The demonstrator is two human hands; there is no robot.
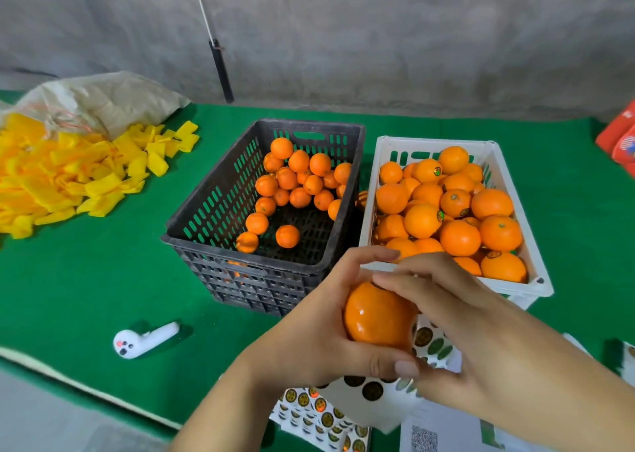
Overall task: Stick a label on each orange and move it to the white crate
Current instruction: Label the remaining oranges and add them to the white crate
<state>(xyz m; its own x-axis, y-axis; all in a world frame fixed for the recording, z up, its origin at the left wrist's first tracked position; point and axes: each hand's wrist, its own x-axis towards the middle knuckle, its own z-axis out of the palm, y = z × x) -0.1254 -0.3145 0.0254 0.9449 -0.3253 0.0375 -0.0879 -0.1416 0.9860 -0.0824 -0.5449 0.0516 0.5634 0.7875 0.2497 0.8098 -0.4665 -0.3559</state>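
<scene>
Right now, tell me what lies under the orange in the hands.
Under the held orange, gripped by the left hand with the right hand at its top, lie white label sheets with round dark stickers. The hands and arms cover much of them.

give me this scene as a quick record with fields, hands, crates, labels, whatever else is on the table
left hand: grips held orange from the left
right hand: fingers on top of the held orange
black crate: partly filled with oranges
white crate: nearly full, some oranges labelled
label sheets: under the hands
yellow wrappers: piled far left
white device: on the green cloth
</scene>
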